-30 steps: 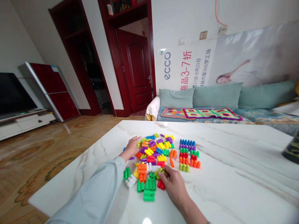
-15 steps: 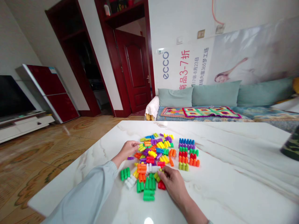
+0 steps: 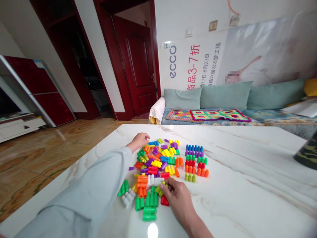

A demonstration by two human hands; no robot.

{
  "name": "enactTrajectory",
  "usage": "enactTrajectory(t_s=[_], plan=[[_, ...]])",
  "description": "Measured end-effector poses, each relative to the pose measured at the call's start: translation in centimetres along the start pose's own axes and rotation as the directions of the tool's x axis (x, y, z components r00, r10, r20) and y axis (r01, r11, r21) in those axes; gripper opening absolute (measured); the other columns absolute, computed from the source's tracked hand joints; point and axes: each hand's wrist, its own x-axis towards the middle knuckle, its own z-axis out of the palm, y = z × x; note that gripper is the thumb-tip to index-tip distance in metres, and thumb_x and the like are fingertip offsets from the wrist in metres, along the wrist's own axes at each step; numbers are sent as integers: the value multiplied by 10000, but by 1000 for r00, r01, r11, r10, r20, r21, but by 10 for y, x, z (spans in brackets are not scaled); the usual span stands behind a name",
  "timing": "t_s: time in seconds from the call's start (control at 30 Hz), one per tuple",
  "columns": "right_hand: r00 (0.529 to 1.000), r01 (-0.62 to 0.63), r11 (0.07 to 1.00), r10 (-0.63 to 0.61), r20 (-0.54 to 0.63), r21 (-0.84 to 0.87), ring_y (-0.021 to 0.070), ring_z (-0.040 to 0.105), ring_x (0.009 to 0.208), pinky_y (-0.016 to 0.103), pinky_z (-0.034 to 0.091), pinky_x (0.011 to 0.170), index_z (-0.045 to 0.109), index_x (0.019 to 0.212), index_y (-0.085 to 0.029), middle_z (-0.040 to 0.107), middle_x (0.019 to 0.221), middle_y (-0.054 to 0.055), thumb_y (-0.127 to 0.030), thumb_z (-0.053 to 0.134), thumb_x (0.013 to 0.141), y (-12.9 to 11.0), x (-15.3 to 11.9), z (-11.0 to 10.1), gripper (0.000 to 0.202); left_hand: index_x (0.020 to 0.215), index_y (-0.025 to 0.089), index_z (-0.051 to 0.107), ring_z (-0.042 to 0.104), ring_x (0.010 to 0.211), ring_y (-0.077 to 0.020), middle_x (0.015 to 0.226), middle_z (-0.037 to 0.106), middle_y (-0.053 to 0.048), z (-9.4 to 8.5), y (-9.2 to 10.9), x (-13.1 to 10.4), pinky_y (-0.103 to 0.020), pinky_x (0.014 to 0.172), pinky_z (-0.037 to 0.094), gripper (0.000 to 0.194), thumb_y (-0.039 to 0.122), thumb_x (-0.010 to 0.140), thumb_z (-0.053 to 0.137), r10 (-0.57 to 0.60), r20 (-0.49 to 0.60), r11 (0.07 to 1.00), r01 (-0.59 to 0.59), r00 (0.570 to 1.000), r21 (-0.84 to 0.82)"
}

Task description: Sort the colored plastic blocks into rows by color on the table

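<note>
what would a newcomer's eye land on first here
Probably the heap of bright pieces on the white table, with the left hand at its far left edge and the right hand holding a yellow-green piece at its near right. Next, perhaps the neat rows right of the heap, then the red door behind.

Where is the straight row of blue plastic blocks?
In the head view, the blue row stands right of the mixed-colour pile, at the far end of the sorted rows, directly beyond the purple plastic row.

The blocks [image 3: 166, 152] are glossy plastic; the tabletop [image 3: 235, 208] gleams smoothly.
</note>
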Motion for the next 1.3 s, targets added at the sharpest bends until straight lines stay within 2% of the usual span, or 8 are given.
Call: enactTrajectory(t_s=[0.17,0.43,0.73,0.77,0.87,0.93,1.2,1.3], plan=[[1000,-9,1000,10,-7,15,113,438,535,220,244,517,585,676,-201,511,562,-31,-397,576,845,-1,-1,0,259,1255,170,649,650,1098,-237,1260,671,-97,46,33,39,-274,953,486,595,136,663,703,113,7,994,-113,994,-8],[1000,-17,1000,17,-25,12,98,416,516,212,228,504,593,659,-200,516,550,-37,-365,613,828,-3,-1,0,237,866,182,751,627,1109,-299,1029,736,-99,81,45,52,-351,1020,444,338,106,538,767,75,-46,991,-80,996,-111],[994,24,977,-2,-106,210,113,437,515,216,274,482,557,689,-197,496,555,-27,-477,559,858,3,5,4,327,1077,123,676,698,846,-197,941,728,-99,51,58,-42,-282,726,557,346,297,837,497,-9,-190,828,-99,982,-552],[994,23,957,10,-113,289,113,445,496,213,288,468,543,703,-200,496,546,-30,-505,552,862,5,6,5,344,1072,111,672,698,779,-183,888,725,-100,52,60,-62,-268,668,555,371,332,868,454,-16,-173,773,-98,985,-627],[993,0,877,56,-102,481,106,453,430,205,315,418,513,737,-205,498,506,-44,-589,564,849,8,7,8,403,1032,93,675,667,652,-170,796,701,-94,61,66,-122,-236,547,503,406,422,798,636,-72,-6,230,10,997,-973],[992,11,844,59,-113,537,100,463,419,200,330,403,509,744,-204,511,510,-46,-614,601,821,8,6,6,428,1085,121,660,645,626,-145,787,685,-57,68,71,-154,-217,528,485,445,437,775,706,-109,-14,104,-3,994,-995],[992,16,810,59,-109,586,121,515,406,219,401,396,521,797,-203,555,504,-44,-614,646,789,9,0,-1,430,1054,213,654,616,594,-135,834,691,-25,87,80,-194,-235,513,515,303,433,852,601,-69,-254,543,-177,965,-821],[988,39,793,62,-145,607,133,563,469,229,440,433,550,820,-190,592,574,-24,-568,688,758,10,1,-2,407,1072,210,660,669,691,-164,884,712,-42,90,78,-195,-248,562,561,299,411,868,577,-25,-255,584,-193,967,-789]])
